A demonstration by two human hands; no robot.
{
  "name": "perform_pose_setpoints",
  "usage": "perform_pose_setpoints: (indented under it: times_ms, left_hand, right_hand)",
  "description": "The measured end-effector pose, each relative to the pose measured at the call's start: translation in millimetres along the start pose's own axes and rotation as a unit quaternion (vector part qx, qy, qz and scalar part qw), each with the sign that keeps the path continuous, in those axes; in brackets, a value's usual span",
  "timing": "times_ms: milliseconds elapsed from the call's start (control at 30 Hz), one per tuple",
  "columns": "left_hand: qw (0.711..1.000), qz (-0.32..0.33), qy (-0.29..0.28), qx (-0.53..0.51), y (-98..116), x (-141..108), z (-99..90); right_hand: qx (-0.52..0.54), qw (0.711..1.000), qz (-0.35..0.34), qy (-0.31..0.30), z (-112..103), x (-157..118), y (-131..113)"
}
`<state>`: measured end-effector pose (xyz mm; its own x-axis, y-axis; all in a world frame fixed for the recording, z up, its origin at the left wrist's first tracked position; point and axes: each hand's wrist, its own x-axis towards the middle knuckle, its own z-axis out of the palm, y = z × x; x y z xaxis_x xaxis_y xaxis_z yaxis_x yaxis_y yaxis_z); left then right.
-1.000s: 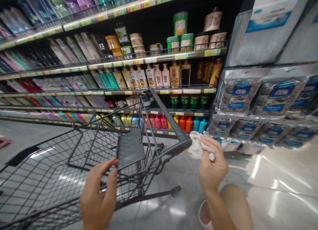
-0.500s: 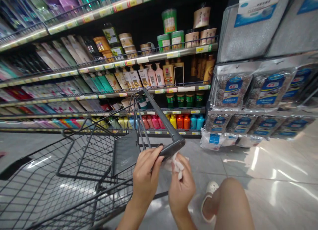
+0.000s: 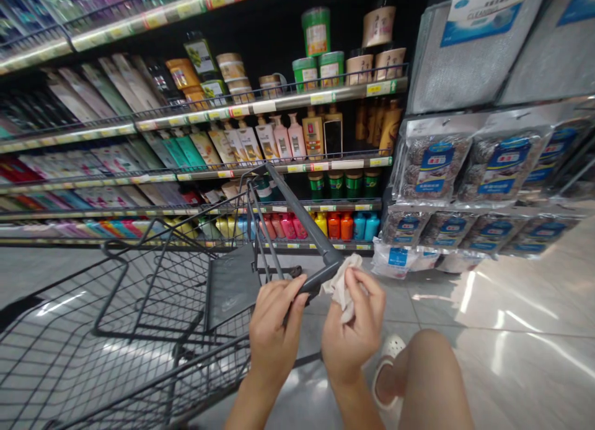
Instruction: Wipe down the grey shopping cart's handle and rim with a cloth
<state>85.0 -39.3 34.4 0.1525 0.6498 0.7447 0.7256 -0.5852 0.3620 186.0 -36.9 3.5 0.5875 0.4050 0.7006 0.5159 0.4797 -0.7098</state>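
Head view, sole view supplied. Subject of inspection: a dark grey wire shopping cart, angled across the left and middle of the view, with its handle bar running from the shelving toward the person.

Left hand: fingers closed over the short side arm of the handle, thumb on the near side; grip is on the bar itself, just short of the corner.

Right hand: fingers bent, pinching a crumpled white cloth between thumb and fingertips. The cloth is located at the right-hand corner of the handle and appears to touch it; exact contact is partly hidden by the folds. The 2 hands are near each other, wrists apart.

Surroundings: shelving behind the cart carries rows of bottles and tubs. Noted on the upper tier, 3 green tubs, 1 stacked on 2, beside 3 beige tubs arranged likewise. Bottom tier includes 2 orange bottles and 2 blue bottles. To the right hang scourer packs with blue labels, below grey sheets on a printed card. Beneath, a white shoe and a bent knee over glossy grey floor tiles.
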Motion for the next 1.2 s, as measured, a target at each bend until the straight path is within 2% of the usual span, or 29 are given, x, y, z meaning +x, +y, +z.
perform_pose_setpoints:
  times_ms: [133, 267, 433, 600, 800, 1000, 1133, 1200]
  left_hand:
    - [1.000, 0.002, 0.007, 0.001, 0.3, -1.0, -1.2]
    - [1.000, 0.009, 0.013, -0.003, -0.9, -2.7, -3.3]
    - [0.999, 0.022, 0.021, -0.012, -3.3, -5.4, -4.4]
    - [0.999, 0.039, 0.031, 0.021, -4.3, -7.2, -7.3]
    - [0.999, 0.039, 0.011, 0.036, -6.6, -9.5, -14.5]
    - [0.998, 0.034, 0.022, 0.047, -11.8, -16.1, -24.3]
    - [0.997, 0.025, 0.029, 0.064, -17.2, -20.4, -34.1]
    - [0.997, 0.025, 0.035, 0.067, -20.5, -22.0, -38.8]
  right_hand:
    - [0.018, 0.999, -0.010, -0.033, -3.5, -18.7, -13.5]
    - [0.058, 0.996, -0.010, -0.074, -9.9, -25.4, -19.7]
    - [0.034, 0.997, -0.014, -0.069, -12.1, -13.9, -9.1]
    - [-0.003, 0.999, -0.023, -0.039, -8.6, 5.8, 0.6]
    - [-0.020, 0.999, -0.024, -0.045, -6.2, 7.9, -3.7]
    - [-0.023, 0.998, 0.003, -0.051, -6.1, -7.9, -20.3]
    - [-0.018, 0.999, 0.001, -0.031, 0.1, -28.6, -29.9]
    - [-0.008, 0.999, -0.002, -0.042, 2.6, -40.6, -34.9]
